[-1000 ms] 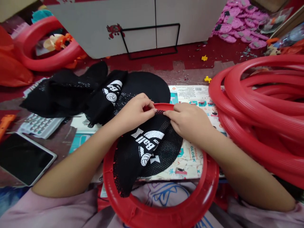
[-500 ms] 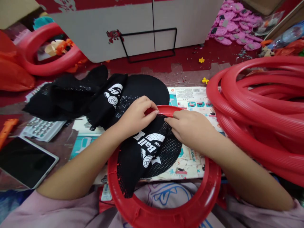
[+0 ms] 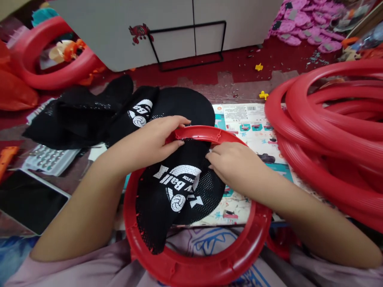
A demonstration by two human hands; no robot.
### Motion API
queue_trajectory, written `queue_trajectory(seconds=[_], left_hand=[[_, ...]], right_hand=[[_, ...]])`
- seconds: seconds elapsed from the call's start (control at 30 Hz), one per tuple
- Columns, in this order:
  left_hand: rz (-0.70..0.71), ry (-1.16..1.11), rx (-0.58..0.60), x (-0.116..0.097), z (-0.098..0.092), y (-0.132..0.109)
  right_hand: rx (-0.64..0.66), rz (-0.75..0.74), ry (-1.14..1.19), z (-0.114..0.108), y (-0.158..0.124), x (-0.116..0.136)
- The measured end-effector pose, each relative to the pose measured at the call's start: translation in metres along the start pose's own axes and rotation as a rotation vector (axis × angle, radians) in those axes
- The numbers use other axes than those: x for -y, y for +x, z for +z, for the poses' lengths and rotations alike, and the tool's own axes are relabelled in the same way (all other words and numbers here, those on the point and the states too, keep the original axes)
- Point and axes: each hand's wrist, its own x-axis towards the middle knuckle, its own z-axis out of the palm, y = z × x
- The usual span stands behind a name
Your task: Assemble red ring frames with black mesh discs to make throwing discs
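Observation:
A red plastic ring (image 3: 197, 268) lies in front of me, its near side over my lap. A black mesh net with white "Ball" print (image 3: 176, 187) is partly hooked along the ring's left and far rim. My left hand (image 3: 155, 139) grips the far rim of the ring, fingers curled over it. My right hand (image 3: 231, 163) pinches the net's edge just inside the far rim, fingers closed on the mesh.
A pile of black nets (image 3: 89, 111) lies at the back left. Stacked red rings (image 3: 332, 131) fill the right side. A tablet (image 3: 26, 199) and a calculator (image 3: 49, 159) sit at left, a printed sheet (image 3: 254, 131) under the ring. A white cabinet (image 3: 167, 28) stands behind.
My left hand moved from pinching the net to gripping the ring's far rim. The ring's far edge came further into view. My right hand slid slightly down along the mesh edge.

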Motion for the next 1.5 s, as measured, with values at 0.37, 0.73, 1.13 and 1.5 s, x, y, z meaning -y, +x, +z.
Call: queue_trajectory(seconds=[0.37, 0.73, 1.13, 1.5], left_hand=[[-0.07, 0.23, 0.006, -0.005, -0.006, -0.003], [0.047, -0.136, -0.087, -0.007, -0.003, -0.002], [-0.126, -0.347, -0.073, -0.003, 0.008, 0.005], [-0.12, -0.334, -0.072, -0.004, 0.009, 0.007]], right_hand=[[-0.134, -0.057, 0.023, 0.006, 0.003, -0.011], [-0.459, 0.001, 0.206, 0.003, -0.002, -0.009], [-0.57, 0.122, 0.49, 0.002, 0.001, -0.012], [-0.455, -0.057, 0.344, 0.011, 0.003, -0.017]])
